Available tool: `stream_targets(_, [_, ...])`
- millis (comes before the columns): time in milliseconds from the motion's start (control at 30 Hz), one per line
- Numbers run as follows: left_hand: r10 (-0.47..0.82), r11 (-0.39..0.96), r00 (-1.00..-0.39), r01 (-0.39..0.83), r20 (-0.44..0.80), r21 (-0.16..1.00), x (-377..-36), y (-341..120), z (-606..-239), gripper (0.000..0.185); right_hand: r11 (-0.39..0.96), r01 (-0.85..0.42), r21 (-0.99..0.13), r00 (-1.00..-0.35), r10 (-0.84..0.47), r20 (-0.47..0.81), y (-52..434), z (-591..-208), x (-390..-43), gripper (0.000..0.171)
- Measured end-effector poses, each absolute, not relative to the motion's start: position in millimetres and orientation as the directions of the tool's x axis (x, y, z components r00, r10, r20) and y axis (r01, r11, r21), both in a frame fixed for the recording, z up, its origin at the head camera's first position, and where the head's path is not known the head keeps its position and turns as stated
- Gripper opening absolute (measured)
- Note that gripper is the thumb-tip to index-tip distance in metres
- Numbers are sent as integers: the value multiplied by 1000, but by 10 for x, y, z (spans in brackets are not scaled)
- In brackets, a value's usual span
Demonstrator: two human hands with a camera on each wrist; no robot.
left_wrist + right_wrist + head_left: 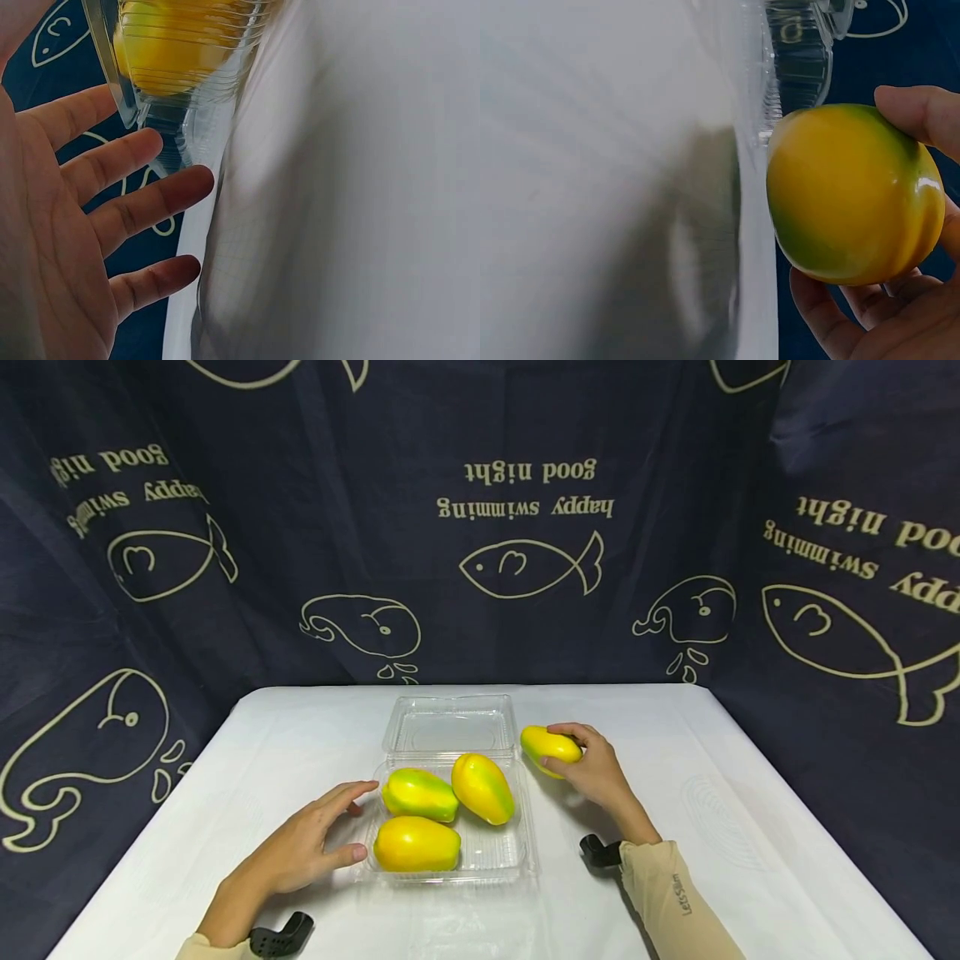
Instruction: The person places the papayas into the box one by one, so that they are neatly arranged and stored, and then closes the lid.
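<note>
My right hand (596,768) grips a glossy yellow-green papaya (546,748) just right of the clear plastic box. In the right wrist view the papaya (851,199) sits between thumb and fingers. Three more papayas are in the box's tray (491,857): a greener papaya (420,793) at left, a yellow papaya (417,845) in front of it, and a tilted papaya (483,789) at right. With fingers spread, my left hand (300,839) is beside the tray's left edge, holding nothing. The left wrist view shows its fingertips close to the box's ribbed wall (172,45).
The box's hinged lid (450,727) lies folded back behind the tray. A white cloth covers the table (637,718). Dark fabric (525,635) with fish and whale drawings hangs around its back and sides. Each wrist carries a black mount (600,852).
</note>
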State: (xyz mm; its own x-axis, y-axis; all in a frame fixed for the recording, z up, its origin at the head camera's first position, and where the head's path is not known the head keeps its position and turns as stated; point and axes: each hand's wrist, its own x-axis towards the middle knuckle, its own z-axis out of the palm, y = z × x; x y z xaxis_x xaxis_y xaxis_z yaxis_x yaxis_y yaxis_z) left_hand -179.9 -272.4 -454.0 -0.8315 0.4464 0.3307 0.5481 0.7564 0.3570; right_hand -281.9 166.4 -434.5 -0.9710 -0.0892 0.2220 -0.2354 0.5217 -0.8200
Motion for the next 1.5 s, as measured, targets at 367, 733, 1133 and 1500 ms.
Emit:
stream_targets(367, [450,755,-826,554,338,350,-1790,-2721,-4536,82,498,-265,-826,-957,-28,290,1748,-4233,-2781,51])
stream_targets(733, [444,759,-829,550,340,349,-1791,-2719,-4524,83,410,-393,-823,-908,-35,417,1644,-3858,-2583,51])
stream_targets(1133, [463,742,-816,570,346,352,-1802,-2711,-4517,83,309,-490,-815,-868,-93,487,1590,-3737,-2505,56])
stream_targets(1500, [459,742,-822,563,337,363,-1796,-2713,-4518,83,136,-611,-780,-779,-276,562,1484,-3737,-2417,54])
